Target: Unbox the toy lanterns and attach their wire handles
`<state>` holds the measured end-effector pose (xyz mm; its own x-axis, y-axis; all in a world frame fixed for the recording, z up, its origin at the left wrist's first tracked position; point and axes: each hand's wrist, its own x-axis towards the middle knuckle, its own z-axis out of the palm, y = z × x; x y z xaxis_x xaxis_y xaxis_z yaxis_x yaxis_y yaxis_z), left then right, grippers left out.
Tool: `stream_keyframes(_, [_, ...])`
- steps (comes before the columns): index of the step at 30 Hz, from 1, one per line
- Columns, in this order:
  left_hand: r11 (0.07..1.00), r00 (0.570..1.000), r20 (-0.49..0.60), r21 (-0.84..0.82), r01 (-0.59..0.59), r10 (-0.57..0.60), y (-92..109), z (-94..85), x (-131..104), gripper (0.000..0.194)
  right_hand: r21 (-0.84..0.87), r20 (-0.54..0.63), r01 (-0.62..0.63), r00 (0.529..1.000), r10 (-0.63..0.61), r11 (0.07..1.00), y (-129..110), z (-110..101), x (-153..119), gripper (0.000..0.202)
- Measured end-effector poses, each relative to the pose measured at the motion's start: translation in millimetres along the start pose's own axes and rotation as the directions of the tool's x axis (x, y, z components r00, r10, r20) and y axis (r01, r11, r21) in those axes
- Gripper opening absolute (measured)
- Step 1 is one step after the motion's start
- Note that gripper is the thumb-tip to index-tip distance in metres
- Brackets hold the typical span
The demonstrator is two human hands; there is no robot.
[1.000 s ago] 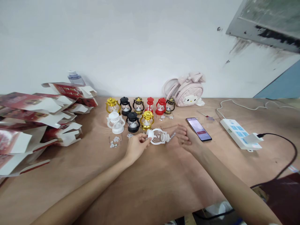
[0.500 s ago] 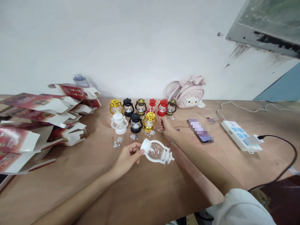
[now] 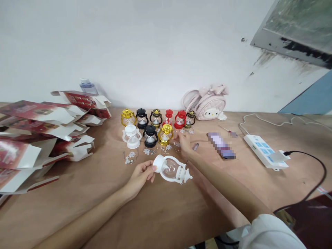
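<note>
My left hand (image 3: pixel 142 174) grips the base of a white lantern (image 3: pixel 172 169), which lies tilted on its side with its top pointing right. My right hand (image 3: pixel 183 142) is reached out over the table beside small metal and white parts (image 3: pixel 176 146); its fingers are bent together, and what they hold, if anything, is too small to make out. Left of it stand a gold lantern (image 3: pixel 165 135), a black lantern (image 3: pixel 150 137) and an upright white lantern (image 3: pixel 131 137). Behind them is a row of several lanterns, among them a red one (image 3: pixel 180 120).
Flattened red and white boxes (image 3: pixel 38 117) are piled at the left, with a bottle (image 3: pixel 88 87) behind. A pink bag (image 3: pixel 211 103) rests against the wall. At the right lie a phone (image 3: pixel 221 146) and a power strip (image 3: pixel 264 150) with cables.
My right hand has moved slightly down and right, among the small parts. The white lantern in my left hand has shifted a little to the left.
</note>
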<state>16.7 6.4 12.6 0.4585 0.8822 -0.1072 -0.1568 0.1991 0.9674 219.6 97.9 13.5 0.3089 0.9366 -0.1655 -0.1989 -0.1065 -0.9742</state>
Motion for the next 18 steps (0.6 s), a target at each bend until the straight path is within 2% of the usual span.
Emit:
stream_keyframes(2, [0.999,1.000,-0.001,-0.035,0.003,-0.003,-1.9,-0.5,1.5,0.039,-0.033,-0.036,0.055,0.998,-0.057,0.998,-3.3,1.0,-2.8,0.033])
stream_keyframes(4, [0.997,1.000,-0.003,-0.081,0.009,-0.010,-3.3,-0.6,3.6,0.040,-0.060,-0.023,0.098,0.995,-0.099,0.993,-10.2,-0.7,-7.7,0.033])
stream_keyframes(7, [0.985,0.999,-0.004,-0.169,0.032,-0.033,-3.4,-0.3,7.6,0.044,-0.095,0.088,0.151,0.986,-0.143,0.984,-29.2,-12.6,-25.3,0.021])
stream_keyframes(8, [0.978,0.999,-0.002,-0.202,0.043,-0.044,-3.0,0.0,9.3,0.046,-0.106,0.152,0.164,0.977,-0.147,0.981,-36.7,-19.3,-34.6,0.010])
stream_keyframes(9, [0.970,0.998,0.003,-0.235,0.056,-0.057,-2.7,0.7,11.2,0.047,-0.117,0.216,0.172,0.966,-0.144,0.978,-43.9,-26.8,-45.5,0.010])
stream_keyframes(10, [0.961,0.998,0.010,-0.269,0.070,-0.070,-2.5,1.9,13.5,0.049,-0.134,0.318,0.171,0.940,-0.121,0.976,-50.3,-34.5,-57.3,0.024])
stream_keyframes(11, [0.949,0.996,0.018,-0.302,0.085,-0.083,-2.5,3.8,16.0,0.050,-0.171,0.485,0.192,0.870,-0.087,0.966,-55.1,-41.6,-69.4,0.039])
stream_keyframes(12, [0.937,0.995,0.031,-0.334,0.102,-0.098,-2.9,6.3,18.8,0.051,-0.206,0.589,0.229,0.806,-0.067,0.951,-58.2,-47.6,-81.1,0.052])
stream_keyframes(14, [0.912,0.989,0.072,-0.383,0.147,-0.129,-4.8,13.0,24.9,0.050,-0.273,0.679,0.291,0.734,-0.030,0.917,-58.7,-55.0,-99.6,0.067])
stream_keyframes(16, [0.890,0.979,0.124,-0.412,0.198,-0.160,-7.7,20.2,30.7,0.048,-0.297,0.686,0.379,0.723,-0.080,0.876,-53.7,-56.6,-107.1,0.066])
stream_keyframes(18, [0.872,0.969,0.165,-0.428,0.238,-0.184,-10.4,24.9,35.2,0.045,-0.314,0.626,0.463,0.757,-0.186,0.829,-48.3,-55.3,-101.6,0.058])
